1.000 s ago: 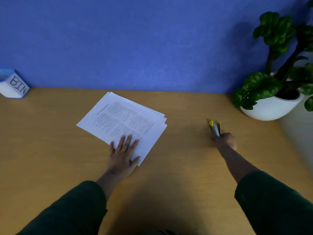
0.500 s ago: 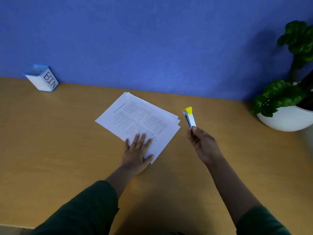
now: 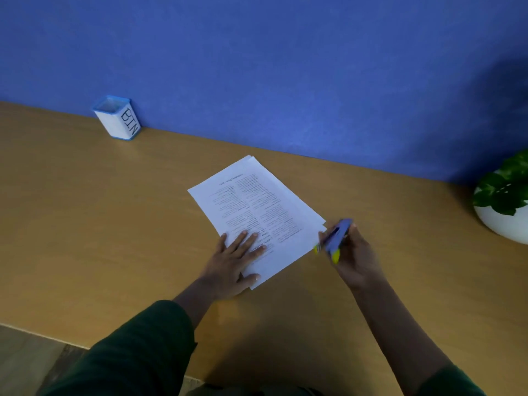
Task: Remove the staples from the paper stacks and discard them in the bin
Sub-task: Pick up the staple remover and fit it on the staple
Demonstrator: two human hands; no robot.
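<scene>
The right hand (image 3: 353, 254) was curled around a small staple remover (image 3: 337, 237), a blue tool with yellow tips, and it held the tool just beside the right edge of the paper stack (image 3: 257, 215). The picture was blurred there, so I could not tell if the tool's tips touched the paper or not. The left hand (image 3: 231, 261) lay flat on the near part of the stack, with its fingers straight and spread, and pressed the sheets down on the wooden desk (image 3: 114, 238).

The stack lay turned at an angle in the middle of the desk, and the edges of the lower sheets showed a little at the far and right sides. No staple could be seen; it was too small. The white bin (image 3: 118, 118), with a blue rim and the word BIN on it, stood well apart, at the far left by the blue wall (image 3: 285, 67). A potted plant (image 3: 503, 201) stood at the far right.

In my judgement the paper is light, thin and easy to tear, and it slides easily on a smooth desk, so the flat hand should press close to the stapled corner while the tool lifts there. A staple is tiny and stiff, probably a little sharp, and should be pinched at its middle for carrying to the bin.
</scene>
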